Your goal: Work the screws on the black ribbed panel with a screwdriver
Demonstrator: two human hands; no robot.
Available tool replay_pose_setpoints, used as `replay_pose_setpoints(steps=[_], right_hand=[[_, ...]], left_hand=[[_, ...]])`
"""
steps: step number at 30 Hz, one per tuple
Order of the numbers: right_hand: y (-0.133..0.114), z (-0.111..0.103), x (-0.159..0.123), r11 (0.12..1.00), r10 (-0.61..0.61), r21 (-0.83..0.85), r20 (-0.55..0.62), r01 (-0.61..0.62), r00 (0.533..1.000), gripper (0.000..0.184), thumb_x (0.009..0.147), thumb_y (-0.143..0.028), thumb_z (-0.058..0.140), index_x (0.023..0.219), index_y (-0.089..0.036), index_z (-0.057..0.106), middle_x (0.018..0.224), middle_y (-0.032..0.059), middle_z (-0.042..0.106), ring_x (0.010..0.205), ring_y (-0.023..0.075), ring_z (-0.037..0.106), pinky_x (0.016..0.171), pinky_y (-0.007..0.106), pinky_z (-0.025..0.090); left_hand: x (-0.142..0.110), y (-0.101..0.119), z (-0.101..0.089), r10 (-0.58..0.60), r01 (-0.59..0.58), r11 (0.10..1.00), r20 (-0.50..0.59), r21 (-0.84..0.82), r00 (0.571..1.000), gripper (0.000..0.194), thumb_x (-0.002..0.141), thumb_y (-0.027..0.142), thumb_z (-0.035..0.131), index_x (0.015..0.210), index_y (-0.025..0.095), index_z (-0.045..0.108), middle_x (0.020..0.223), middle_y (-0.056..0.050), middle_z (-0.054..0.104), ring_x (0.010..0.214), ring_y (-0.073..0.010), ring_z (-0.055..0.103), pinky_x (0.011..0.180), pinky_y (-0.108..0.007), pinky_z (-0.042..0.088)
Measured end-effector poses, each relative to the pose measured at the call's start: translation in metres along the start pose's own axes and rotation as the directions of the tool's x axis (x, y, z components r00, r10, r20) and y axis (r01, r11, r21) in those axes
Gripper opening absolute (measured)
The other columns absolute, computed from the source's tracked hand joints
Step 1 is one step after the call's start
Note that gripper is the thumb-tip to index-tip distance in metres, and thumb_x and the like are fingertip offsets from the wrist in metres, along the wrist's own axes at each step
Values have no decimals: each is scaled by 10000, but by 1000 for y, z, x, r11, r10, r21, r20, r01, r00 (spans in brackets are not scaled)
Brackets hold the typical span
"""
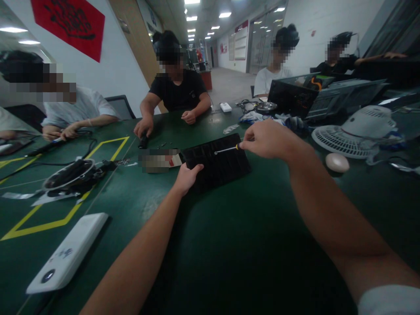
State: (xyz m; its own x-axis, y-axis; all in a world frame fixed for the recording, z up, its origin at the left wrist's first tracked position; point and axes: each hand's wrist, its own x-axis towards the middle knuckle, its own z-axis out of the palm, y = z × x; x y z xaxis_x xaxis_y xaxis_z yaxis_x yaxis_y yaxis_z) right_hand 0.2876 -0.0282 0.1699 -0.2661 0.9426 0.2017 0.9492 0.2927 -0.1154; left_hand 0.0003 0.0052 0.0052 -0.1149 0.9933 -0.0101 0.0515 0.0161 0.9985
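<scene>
A black rectangular panel (218,164) with faint raised sections lies tilted in front of me. My left hand (188,177) grips its near left side, the thumb on top and the other fingers hidden. Pinched in my right hand (262,139) is a small screwdriver (227,150) with a yellow band near its handle. Its thin metal shaft points left across the panel, with the tip close to the panel's middle; whether it touches is hard to tell. A partly blurred-out box or card (159,161) sits just left of the panel.
On the green table (256,245), a white device (67,253) lies at left near a ring-shaped part with cables (68,177). To the right are a white fan (354,131), a pale mouse (337,162) and an opened computer case (341,98). Several people sit around.
</scene>
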Motion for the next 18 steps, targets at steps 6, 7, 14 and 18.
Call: replay_pose_setpoints(steps=[6,7,14,18], right_hand=[[11,-1,3,999,-27,40,-25,28,999,291,970,-383,676,1001,-212,909,953,119,854,896,291,769,786,392,536],[11,0,3,999,-22,49,-34,24,999,282,962,-383,689,1004,-212,909,965,122,854,913,297,772,792,393,538],[9,1,4,999,-25,42,-53,27,998,281,936,-431,737,1048,-237,907,998,115,842,970,319,767,828,410,540],[11,3,5,998,-44,43,-33,46,998,290,931,-440,733,1053,-245,910,1022,119,841,982,325,759,839,421,541]], left_hand=[[1,-1,-1,19,-19,999,-5,33,1000,452,617,442,923,954,178,778,956,-86,833,962,-339,803,994,-509,640],[1,-1,-1,22,-21,999,-8,39,1000,450,616,447,921,946,177,776,947,-83,830,954,-336,800,997,-509,637],[2,-3,-1,13,-13,1000,-3,19,1000,461,617,459,929,953,181,780,981,-91,835,991,-345,802,993,-504,638],[2,-3,-1,2,-2,1000,-3,15,1000,460,623,446,932,970,183,782,1000,-96,838,1024,-353,807,1001,-505,644]])
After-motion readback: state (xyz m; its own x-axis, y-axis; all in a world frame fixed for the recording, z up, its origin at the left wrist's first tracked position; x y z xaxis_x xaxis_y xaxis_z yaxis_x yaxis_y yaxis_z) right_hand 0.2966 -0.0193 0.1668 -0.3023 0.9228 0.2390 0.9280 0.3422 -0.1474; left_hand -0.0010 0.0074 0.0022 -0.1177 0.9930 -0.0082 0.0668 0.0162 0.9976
